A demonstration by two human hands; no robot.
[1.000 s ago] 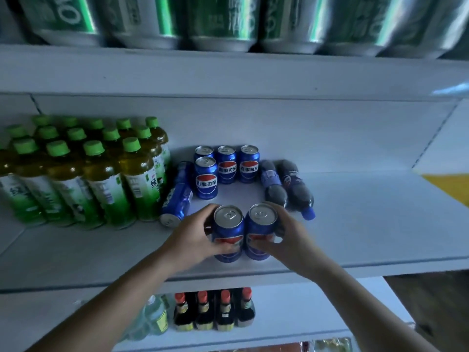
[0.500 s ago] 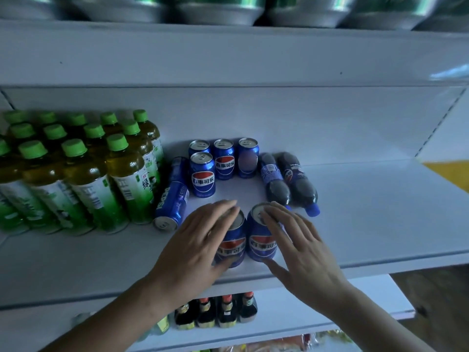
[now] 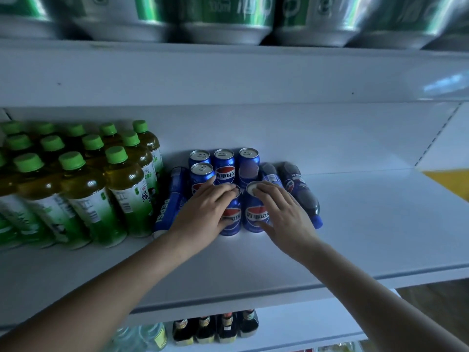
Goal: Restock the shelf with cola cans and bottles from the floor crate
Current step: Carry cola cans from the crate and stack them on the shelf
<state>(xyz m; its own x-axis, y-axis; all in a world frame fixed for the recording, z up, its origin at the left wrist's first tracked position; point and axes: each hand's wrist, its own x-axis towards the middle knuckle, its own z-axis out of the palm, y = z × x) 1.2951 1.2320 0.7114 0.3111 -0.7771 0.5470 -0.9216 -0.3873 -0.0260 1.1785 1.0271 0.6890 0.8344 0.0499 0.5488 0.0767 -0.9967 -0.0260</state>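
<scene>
**Both hands flat on the two front cans**

My left hand (image 3: pixel 203 212) lies over the left front can (image 3: pixel 233 215), fingers nearly straight and close together across its lid, thumb down against the label side. My right hand (image 3: pixel 285 214) does the same on the right front can (image 3: pixel 253 212), with the fingers a little spread over the silver lid and the thumb low by the can's front. Neither hand is wrapped round anything; they rest and press. The two cans stand upright, touching each other, on the white shelf (image 3: pixel 368 224), just in front of the other cola.

I count six upright cola cans: the two under my hands, one second-row can (image 3: pixel 201 171) and three back cans (image 3: pixel 223 158) along the rear wall. One lying can (image 3: pixel 168 207) rests on its side between the standing cans and the tea. Two cola bottles (image 3: pixel 302 196) lie on their sides to the right, the nearer one's blue cap toward me. The green tea bottles (image 3: pixel 121 189) show at least twelve green caps, and the block runs off the left edge. On the shelf below stand four dark bottles (image 3: pixel 215 326) with red caps. Overhead is a row of green-and-silver cans (image 3: pixel 223 24).

The upright cans read 百事可乐 across a red, white and blue globe. The lying can reads "PEPSI". The tea label shows 绿. The rightmost back can's label is too blurred to read.
</scene>
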